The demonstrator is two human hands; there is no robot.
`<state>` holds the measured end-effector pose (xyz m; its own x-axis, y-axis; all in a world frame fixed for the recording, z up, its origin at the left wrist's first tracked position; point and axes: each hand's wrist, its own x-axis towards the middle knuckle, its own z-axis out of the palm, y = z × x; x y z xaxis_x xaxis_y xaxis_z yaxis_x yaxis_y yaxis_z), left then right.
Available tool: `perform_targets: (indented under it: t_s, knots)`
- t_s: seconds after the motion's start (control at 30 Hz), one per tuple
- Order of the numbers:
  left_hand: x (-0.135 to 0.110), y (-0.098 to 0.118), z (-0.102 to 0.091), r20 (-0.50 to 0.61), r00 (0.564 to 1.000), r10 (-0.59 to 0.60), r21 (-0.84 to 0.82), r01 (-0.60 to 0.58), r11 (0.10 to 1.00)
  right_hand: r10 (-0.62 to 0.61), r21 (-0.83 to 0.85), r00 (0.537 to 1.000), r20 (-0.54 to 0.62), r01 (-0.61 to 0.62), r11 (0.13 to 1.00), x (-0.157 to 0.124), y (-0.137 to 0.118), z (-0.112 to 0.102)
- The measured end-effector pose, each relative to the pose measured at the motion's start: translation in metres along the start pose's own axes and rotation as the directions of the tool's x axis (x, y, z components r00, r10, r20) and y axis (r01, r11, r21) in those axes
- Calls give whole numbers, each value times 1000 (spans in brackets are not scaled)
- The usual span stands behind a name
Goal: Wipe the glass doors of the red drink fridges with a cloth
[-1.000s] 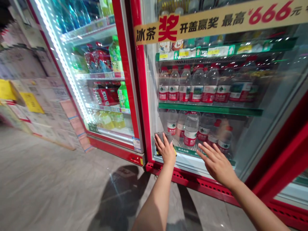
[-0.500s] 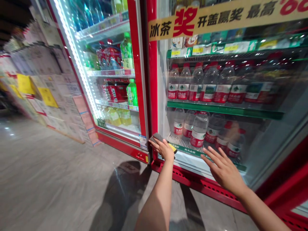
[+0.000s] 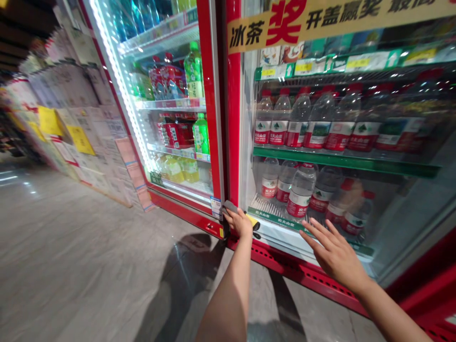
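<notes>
My left hand (image 3: pixel 241 222) is closed around a grey pad with a yellow part (image 3: pixel 253 222) and black edges; my fingers hide much of it. It sits low at the left red frame (image 3: pixel 234 180) of the right-hand drinks fridge. My right hand (image 3: pixel 333 254) is open, fingers spread, in front of the lower part of the glass door. Whether it touches the glass I cannot tell. Behind the glass, a large water bottle (image 3: pixel 301 192) with a red-and-white label stands among several smaller ones on the bottom shelf.
A second lit fridge (image 3: pixel 210 123) with a red frame stands at the left, holding green and red drinks. Farther left, stacked cartons (image 3: pixel 103 137) bear yellow signs. Grey tiled floor (image 3: pixel 89 266) lies below. A yellow banner (image 3: pixel 331 21) crosses the upper glass.
My left hand has moved a little left with the pad, from the glass corner onto the red frame. The view has shifted slightly; my right hand stays spread before the glass.
</notes>
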<state>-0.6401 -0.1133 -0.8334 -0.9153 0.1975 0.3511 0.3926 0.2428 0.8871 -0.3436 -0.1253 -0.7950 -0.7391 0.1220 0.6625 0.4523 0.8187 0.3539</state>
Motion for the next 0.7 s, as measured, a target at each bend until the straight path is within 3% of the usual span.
perform_targets:
  t_s: [0.17, 0.23, 0.3, 0.4, 0.53, 0.6, 0.7]
  knots:
    - [20, 51, 6, -18, 979, 202, -17, -202, 979, -6, -8, 1000, -12, 6, 1000, 4, 0, 1]
    - [21, 55, 9, -30, 971, 239, -20, -240, 971, -21, -7, 1000, -13, 21, 1000, 4, -1, 2]
    - [14, 41, 12, -22, 984, 177, -20, -177, 984, -35, -1, 999, -4, 35, 999, 4, -4, 3]
    - [-3, -2, 15, 3, 1000, 20, -11, -20, 1000, -38, 23, 999, 18, 38, 999, 3, -8, 3]
    - [-17, -47, 15, 6, 991, -132, -13, 132, 991, -39, 29, 999, 13, 39, 999, 5, -7, -2]
    - [-17, -48, 15, 5, 986, -165, -23, 165, 986, -41, 20, 999, 7, 41, 999, 7, -6, -4]
    - [-17, -21, 18, 6, 989, -148, -36, 148, 988, -44, 4, 999, 1, 44, 999, 10, -4, -7]
